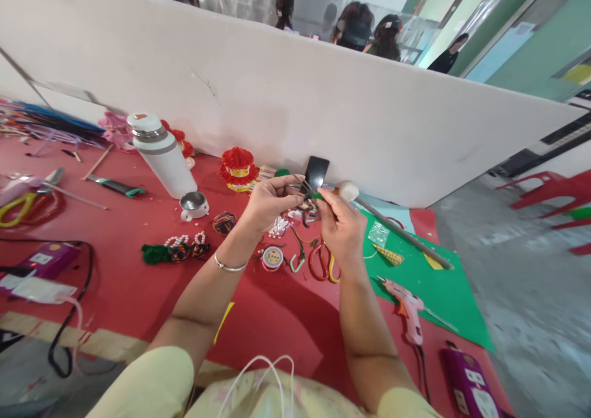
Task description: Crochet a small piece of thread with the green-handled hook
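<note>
My left hand (276, 201) is raised over the middle of the red table, thumb and fingers pinched near a thin stick-like piece whose kind I cannot make out. Facing it, my right hand (344, 221) pinches a small green yarn piece (317, 195). The two hands almost meet, and their fingertips partly hide the work. Below them lie scissors with red and yellow handles (318, 264), a small round spool (272, 258) and loose yarn bits. A ball of dark multicoloured yarn (224, 223) rests left of my left wrist.
A white flask (162, 154) and its cup (194, 205) stand to the left, near a cutter (115, 186). A pink glue gun (407, 307) lies at right by green paper (455, 289). A phone (316, 173) leans against the white partition (323, 104). People sit beyond it.
</note>
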Available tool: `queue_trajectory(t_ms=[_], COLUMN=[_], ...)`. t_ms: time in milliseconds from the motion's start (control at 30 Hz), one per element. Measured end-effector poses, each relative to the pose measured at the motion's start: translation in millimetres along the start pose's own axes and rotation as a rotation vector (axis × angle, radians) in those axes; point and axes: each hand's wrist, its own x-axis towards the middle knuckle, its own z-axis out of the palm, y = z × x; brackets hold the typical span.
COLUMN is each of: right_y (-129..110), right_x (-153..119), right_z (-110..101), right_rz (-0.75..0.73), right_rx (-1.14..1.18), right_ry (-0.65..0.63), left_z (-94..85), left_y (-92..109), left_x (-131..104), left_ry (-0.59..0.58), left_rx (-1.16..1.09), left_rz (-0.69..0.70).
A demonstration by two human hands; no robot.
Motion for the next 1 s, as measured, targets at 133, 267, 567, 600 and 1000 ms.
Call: queue_trajectory(t_ms=[133, 267, 567, 600, 1000], right_y=[-0.9, 1.0, 24.3, 25.0, -0.9], right_x=[-1.1, 4.0, 8.2, 8.0, -1.2], right_z=[1.0, -11.6, -30.9, -29.9, -16.4], right_rz=[-0.008, -0.024, 0.022, 0.029, 0.095], right_rx=[-0.066, -0.071, -0.189, -0.194, 0.295], right_ry=[0.034, -0.057, -0.189, -0.214, 0.201], left_z=[-1.3, -5.7, -5.0, -4.8, 0.3], left_y=[-1.7, 1.0, 1.8, 1.2, 2.1], left_x=[0.0, 1.2, 2.1, 2.3, -0.1], left_ry=[0.018, 0.027, 0.079, 0.080, 0.083], left_rx=[-0.010, 0.018, 0.014, 0.015, -0.018], left_rz=[0.002, 0.038, 0.010, 0.009, -0.027])
